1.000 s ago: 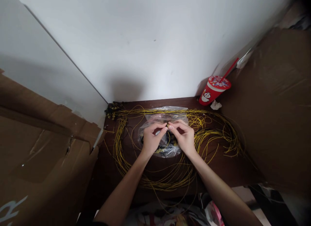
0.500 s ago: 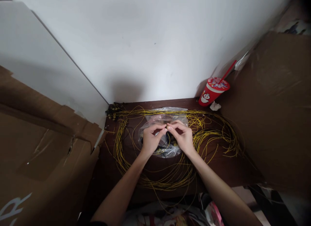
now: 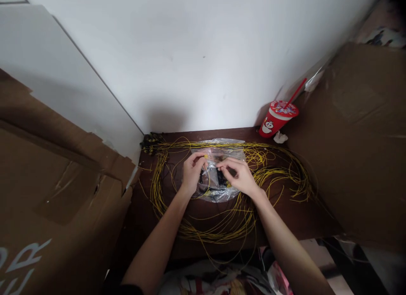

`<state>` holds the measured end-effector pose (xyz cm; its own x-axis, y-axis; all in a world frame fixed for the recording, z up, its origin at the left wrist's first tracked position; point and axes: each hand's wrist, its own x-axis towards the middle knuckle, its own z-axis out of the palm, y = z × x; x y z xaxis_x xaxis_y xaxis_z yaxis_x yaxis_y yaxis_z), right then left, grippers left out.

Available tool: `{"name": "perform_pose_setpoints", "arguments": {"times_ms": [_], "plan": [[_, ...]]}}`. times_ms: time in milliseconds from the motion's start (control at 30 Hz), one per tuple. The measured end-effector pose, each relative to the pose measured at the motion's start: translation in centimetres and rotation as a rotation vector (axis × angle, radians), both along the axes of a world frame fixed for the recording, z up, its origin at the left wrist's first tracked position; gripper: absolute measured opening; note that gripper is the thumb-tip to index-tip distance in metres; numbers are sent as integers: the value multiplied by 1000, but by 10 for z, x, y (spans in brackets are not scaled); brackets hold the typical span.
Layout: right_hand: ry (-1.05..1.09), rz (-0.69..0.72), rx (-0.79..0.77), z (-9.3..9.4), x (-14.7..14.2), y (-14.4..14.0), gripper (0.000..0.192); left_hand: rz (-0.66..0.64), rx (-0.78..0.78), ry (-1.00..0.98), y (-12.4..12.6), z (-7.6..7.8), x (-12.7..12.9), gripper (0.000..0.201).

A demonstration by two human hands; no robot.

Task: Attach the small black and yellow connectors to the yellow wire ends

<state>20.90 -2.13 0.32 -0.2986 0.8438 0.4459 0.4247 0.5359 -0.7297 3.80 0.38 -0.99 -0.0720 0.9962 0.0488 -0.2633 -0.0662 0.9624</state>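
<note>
My left hand (image 3: 192,173) pinches a thin yellow wire (image 3: 208,180) close to its end. A small yellow piece (image 3: 206,156) shows at the fingertips, too small to name. The wire hangs from there in a curve over a clear plastic bag (image 3: 218,195). A short gap away, my right hand (image 3: 238,173) is closed with thumb and finger together. What it holds, if anything, I cannot make out. Small black and yellow parts (image 3: 223,180) lie in or on the bag under the hands.
Bundles of yellow wires (image 3: 218,235) curve around the bag on the dark brown table (image 3: 320,216). Dark wire ends (image 3: 152,143) cluster at the back left. A red cup (image 3: 276,120) with a straw and a crumpled tissue (image 3: 280,137) stand back right. Cardboard (image 3: 69,180) flanks the left side.
My hands, which met at the fingertips, have come apart. The left moved slightly left and up with the wire; the right hand has turned a little. The view has shifted slightly.
</note>
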Motion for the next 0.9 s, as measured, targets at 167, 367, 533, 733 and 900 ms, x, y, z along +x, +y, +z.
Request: {"name": "perform_pose_setpoints", "arguments": {"times_ms": [167, 367, 533, 733, 900], "plan": [[-266, -11, 167, -10, -16, -4, 24, -33, 28, -40, -1, 0, 3, 5], [-404, -26, 235, -16, -35, -10, 21, -42, -34, -174, -1, 6, 3, 4], [-406, 104, 205, -14, -44, -14, 23, -95, -148, -294, 4, 11, -6, 6], [-404, 162, 174, -14, -44, -13, 22, -145, -278, -425, 11, 17, -22, 9], [-382, 93, 153, -15, -43, -10, 14, -198, -261, -415, 11, 17, -24, 10]]}}
